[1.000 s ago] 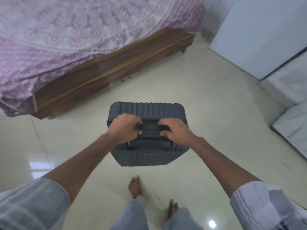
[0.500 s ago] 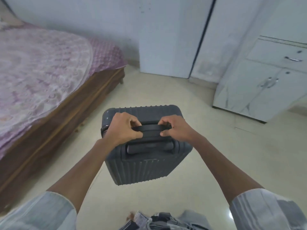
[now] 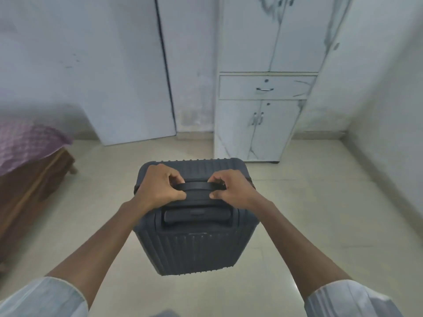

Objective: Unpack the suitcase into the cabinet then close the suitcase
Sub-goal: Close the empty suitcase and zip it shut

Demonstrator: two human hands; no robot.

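Observation:
A dark grey ribbed hard-shell suitcase [image 3: 196,243] hangs upright and closed above the floor in the middle of the view. My left hand [image 3: 158,188] and my right hand [image 3: 233,189] both grip its black top carry handle [image 3: 198,187], one at each end. Straight ahead stands the white marble-patterned cabinet [image 3: 265,124], with tall upper doors, one drawer and two lower doors, all closed. The suitcase is a short way in front of the cabinet's base.
A bed with a purple patterned cover [image 3: 27,140] on a brown wooden frame lies at the left. A white door [image 3: 128,88] stands left of the cabinet. A wall [image 3: 386,99] closes the right side. Beige tiled floor [image 3: 320,213] surrounds the suitcase.
The view has swung from the bed toward the cabinet, which now faces me head-on and closer. Both hands have kept their grip on the handle, and the suitcase has travelled along.

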